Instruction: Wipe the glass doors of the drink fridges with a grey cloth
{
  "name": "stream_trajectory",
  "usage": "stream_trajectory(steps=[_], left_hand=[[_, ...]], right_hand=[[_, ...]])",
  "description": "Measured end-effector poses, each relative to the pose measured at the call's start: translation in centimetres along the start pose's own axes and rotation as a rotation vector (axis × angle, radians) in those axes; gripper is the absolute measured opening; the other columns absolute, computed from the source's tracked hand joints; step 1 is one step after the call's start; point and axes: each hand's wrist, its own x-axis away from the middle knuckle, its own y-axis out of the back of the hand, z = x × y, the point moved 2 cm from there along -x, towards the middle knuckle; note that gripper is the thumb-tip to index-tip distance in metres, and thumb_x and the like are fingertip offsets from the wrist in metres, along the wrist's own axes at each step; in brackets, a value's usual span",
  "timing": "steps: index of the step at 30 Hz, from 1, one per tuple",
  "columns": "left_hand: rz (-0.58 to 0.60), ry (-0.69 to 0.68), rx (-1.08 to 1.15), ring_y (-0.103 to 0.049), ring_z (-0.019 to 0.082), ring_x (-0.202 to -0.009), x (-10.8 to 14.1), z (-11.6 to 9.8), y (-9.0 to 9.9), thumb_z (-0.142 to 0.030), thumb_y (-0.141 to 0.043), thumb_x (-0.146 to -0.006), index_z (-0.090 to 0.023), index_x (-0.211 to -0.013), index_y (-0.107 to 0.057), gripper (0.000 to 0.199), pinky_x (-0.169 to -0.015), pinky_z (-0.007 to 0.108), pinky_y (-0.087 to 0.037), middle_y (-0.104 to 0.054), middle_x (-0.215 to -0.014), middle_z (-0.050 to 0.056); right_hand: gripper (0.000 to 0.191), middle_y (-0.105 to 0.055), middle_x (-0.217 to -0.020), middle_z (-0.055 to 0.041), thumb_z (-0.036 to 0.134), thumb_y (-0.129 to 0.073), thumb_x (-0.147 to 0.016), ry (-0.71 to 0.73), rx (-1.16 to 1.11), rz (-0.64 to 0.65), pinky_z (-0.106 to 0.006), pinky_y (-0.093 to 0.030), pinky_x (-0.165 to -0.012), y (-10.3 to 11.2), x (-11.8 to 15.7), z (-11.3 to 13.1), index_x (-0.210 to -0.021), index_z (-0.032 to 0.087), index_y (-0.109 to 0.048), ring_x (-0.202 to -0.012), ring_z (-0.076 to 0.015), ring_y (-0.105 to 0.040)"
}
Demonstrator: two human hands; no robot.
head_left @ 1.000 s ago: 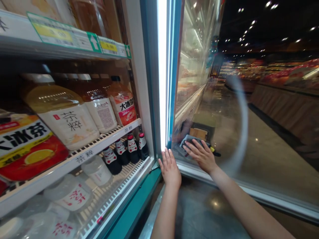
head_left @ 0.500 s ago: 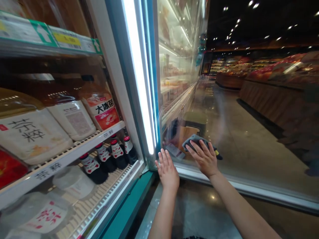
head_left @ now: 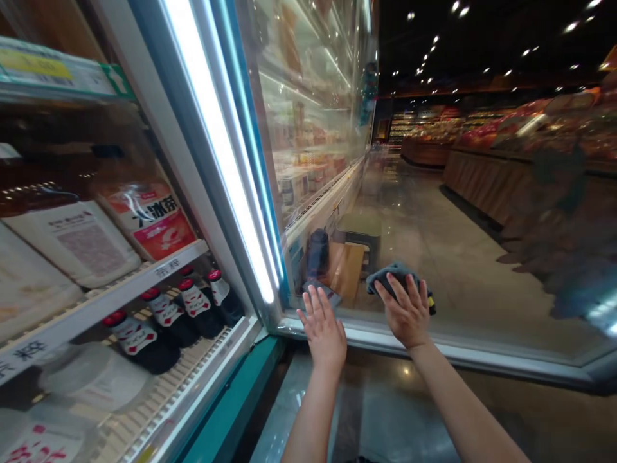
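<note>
A glass cooler door (head_left: 482, 302) stands swung open in front of me, with a metal frame along its bottom. My right hand (head_left: 405, 312) presses a folded grey-blue cloth (head_left: 396, 273) against the lower glass. Its fingers lie over the cloth, and a dark piece with a yellow band pokes out at the right. To the left, my left hand (head_left: 322, 328) is held up with fingers stretched out, near the bottom corner of the glass. It holds nothing; whether its fingertips touch the glass I cannot tell.
On the left, cooler shelves (head_left: 108, 296) carry large tea bottles (head_left: 157, 218) and several small dark bottles (head_left: 195, 299) with red caps. A bright light strip (head_left: 231, 167) runs down the cooler's edge. Through the glass show a stool (head_left: 359, 226) and wooden produce stands (head_left: 486, 183).
My right hand and the cloth have slid to the right along the glass. The view has turned right, so the shelves sit farther left. My left hand stays raised and open.
</note>
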Motion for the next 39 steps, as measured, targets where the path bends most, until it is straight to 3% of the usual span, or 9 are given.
stream_trajectory(steps=[4,8,11,15,18,22,29,34,39], left_hand=[[-0.027,-0.022,0.012,-0.008,0.035,-0.159,-0.1,-1.2,0.2,-0.021,-0.059,-0.089,-0.013,-0.164,0.004,0.099,-0.127,0.059,-0.016,-0.015,-0.171,0.020],[-0.018,-0.054,0.043,-0.006,0.036,-0.159,-0.1,-2.2,0.6,-0.022,-0.056,-0.093,-0.014,-0.163,0.008,0.096,-0.126,0.061,-0.017,-0.011,-0.172,0.021],[-0.019,-0.092,0.072,-0.004,0.036,-0.159,-0.2,-3.4,1.0,-0.020,-0.055,-0.093,-0.014,-0.163,0.010,0.095,-0.126,0.061,-0.017,-0.008,-0.172,0.021],[-0.006,-0.160,0.107,-0.002,0.035,-0.159,-0.3,-5.5,1.2,-0.018,-0.053,-0.094,-0.014,-0.164,0.008,0.093,-0.127,0.059,-0.016,-0.007,-0.172,0.020],[-0.001,-0.213,0.133,-0.003,0.034,-0.159,0.0,-6.9,0.8,-0.017,-0.054,-0.093,-0.015,-0.164,0.006,0.093,-0.128,0.058,-0.016,-0.007,-0.172,0.018],[-0.015,-0.271,0.165,-0.004,0.033,-0.159,0.4,-8.5,0.2,-0.011,-0.053,-0.091,-0.016,-0.164,0.004,0.093,-0.128,0.058,-0.017,-0.008,-0.172,0.018],[-0.051,-0.354,0.243,-0.004,0.032,-0.159,1.0,-11.4,-0.3,-0.008,-0.054,-0.089,-0.018,-0.165,0.000,0.093,-0.128,0.056,-0.019,-0.010,-0.172,0.017],[-0.024,-0.422,0.240,-0.005,0.032,-0.159,1.7,-12.7,-1.0,-0.009,-0.054,-0.090,-0.019,-0.165,-0.003,0.092,-0.127,0.057,-0.019,-0.011,-0.172,0.017],[0.002,-0.448,0.239,0.000,0.034,-0.159,2.0,-13.7,-1.8,-0.010,-0.057,-0.089,-0.020,-0.165,-0.004,0.094,-0.127,0.060,-0.016,-0.007,-0.172,0.015]], right_hand=[[0.065,-0.064,-0.143,0.0022,0.011,-0.055,-0.092,0.061,-0.009,0.019,-0.051,-0.015,-0.132,-0.1,2.8,0.6,-0.150,0.038,-0.052,-0.155,-0.0230,-0.030],[0.058,-0.064,-0.143,0.0060,0.013,-0.053,-0.095,0.124,-0.068,0.106,-0.046,-0.008,-0.133,-0.4,1.2,1.6,-0.147,0.039,-0.056,-0.154,-0.0184,-0.032],[0.062,-0.061,-0.147,0.0034,0.013,-0.055,-0.094,0.058,-0.037,0.081,-0.049,-0.009,-0.133,0.3,0.0,-0.2,-0.150,0.037,-0.052,-0.156,-0.0214,-0.026],[0.065,-0.062,-0.146,-0.0010,0.010,-0.058,-0.090,-0.048,0.038,-0.021,-0.054,-0.014,-0.131,1.3,3.4,-3.1,-0.149,0.035,-0.054,-0.158,-0.0255,-0.018],[0.057,-0.067,-0.140,0.0036,0.010,-0.056,-0.090,0.047,0.022,0.045,-0.049,-0.011,-0.133,1.2,6.2,-3.3,-0.139,0.038,-0.064,-0.158,-0.0206,-0.018],[0.054,-0.064,-0.143,0.0076,0.015,-0.057,-0.092,0.140,0.002,0.139,-0.046,-0.010,-0.133,1.3,5.1,-4.6,-0.138,0.042,-0.063,-0.156,-0.0179,-0.026],[0.067,-0.030,-0.169,-0.0050,0.007,-0.057,-0.090,-0.274,0.132,-0.040,-0.063,-0.024,-0.125,2.5,6.3,-8.7,-0.152,0.032,-0.050,-0.159,-0.0341,-0.012],[0.063,-0.044,-0.162,0.0006,0.002,-0.054,-0.088,-0.153,0.084,0.080,-0.060,-0.022,-0.127,1.9,8.3,-7.6,-0.139,0.037,-0.063,-0.159,-0.0308,-0.013],[0.068,-0.038,-0.166,0.0003,0.004,-0.055,-0.090,-0.241,0.095,0.029,-0.062,-0.026,-0.125,3.1,6.7,-11.8,-0.148,0.040,-0.054,-0.159,-0.0325,-0.016]])
